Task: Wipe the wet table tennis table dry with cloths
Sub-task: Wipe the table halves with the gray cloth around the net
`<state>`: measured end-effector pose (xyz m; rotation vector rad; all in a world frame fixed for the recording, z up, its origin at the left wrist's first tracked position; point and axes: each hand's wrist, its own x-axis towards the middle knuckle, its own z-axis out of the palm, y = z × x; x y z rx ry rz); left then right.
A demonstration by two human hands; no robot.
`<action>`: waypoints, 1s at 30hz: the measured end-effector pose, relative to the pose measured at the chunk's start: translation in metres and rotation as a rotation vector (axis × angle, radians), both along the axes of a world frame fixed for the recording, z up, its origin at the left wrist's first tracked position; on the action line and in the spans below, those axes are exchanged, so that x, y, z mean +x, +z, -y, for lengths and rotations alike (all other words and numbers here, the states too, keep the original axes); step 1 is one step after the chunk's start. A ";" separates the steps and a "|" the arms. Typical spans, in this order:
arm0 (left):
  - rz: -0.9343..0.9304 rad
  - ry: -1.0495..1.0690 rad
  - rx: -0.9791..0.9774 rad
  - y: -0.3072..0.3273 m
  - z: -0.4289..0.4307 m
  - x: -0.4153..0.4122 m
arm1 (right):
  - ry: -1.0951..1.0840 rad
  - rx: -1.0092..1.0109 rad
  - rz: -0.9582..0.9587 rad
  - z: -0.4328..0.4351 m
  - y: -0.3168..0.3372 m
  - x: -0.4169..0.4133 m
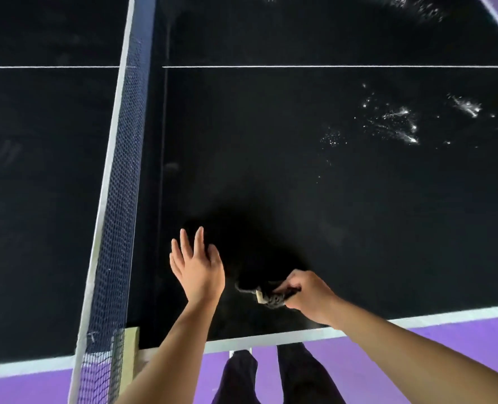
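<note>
The black table tennis table point(300, 185) fills the view, its white near edge line running below my hands. My right hand point(306, 295) grips a dark bunched cloth point(266, 295) with a pale tag, low over the table near that edge. My left hand point(196, 266) is spread with straight fingers just left of the cloth, above or on the dark surface; contact is unclear. Water drops point(393, 123) glisten at the right middle, and more water point(417, 7) shows at the far right.
The net point(116, 199) with its white top band runs from the near edge to the far side, left of my hands. A white centre line point(329, 66) crosses the table. The purple floor point(373, 360) and my dark trouser legs lie below the edge.
</note>
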<state>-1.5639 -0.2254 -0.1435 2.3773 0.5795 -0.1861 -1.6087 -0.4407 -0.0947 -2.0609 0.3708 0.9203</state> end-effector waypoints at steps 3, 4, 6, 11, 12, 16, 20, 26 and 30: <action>0.001 -0.119 0.195 -0.019 -0.020 -0.038 | 0.133 0.032 -0.183 -0.010 0.017 -0.026; 0.013 -0.183 0.251 -0.024 -0.023 -0.045 | 0.180 0.040 -0.257 -0.013 0.023 -0.028; 0.038 -0.243 0.325 -0.029 -0.025 -0.051 | 0.213 0.031 -0.325 -0.017 0.031 -0.019; 0.049 -0.212 0.392 -0.032 -0.019 -0.046 | -0.034 -0.023 0.045 -0.029 0.047 0.072; 0.056 -0.211 0.395 -0.032 -0.019 -0.047 | -0.075 -0.064 0.163 -0.032 0.050 0.101; 0.075 -0.194 0.404 -0.035 -0.019 -0.048 | -0.131 -0.221 0.431 -0.052 0.026 0.209; 0.090 -0.198 0.411 -0.037 -0.019 -0.049 | -0.025 -0.336 0.439 -0.098 -0.015 0.239; 0.091 -0.191 0.386 -0.036 -0.018 -0.047 | 0.054 -0.388 0.427 -0.118 -0.017 0.169; 0.082 -0.202 0.352 -0.033 -0.022 -0.047 | 0.132 -0.391 0.280 -0.094 -0.016 0.079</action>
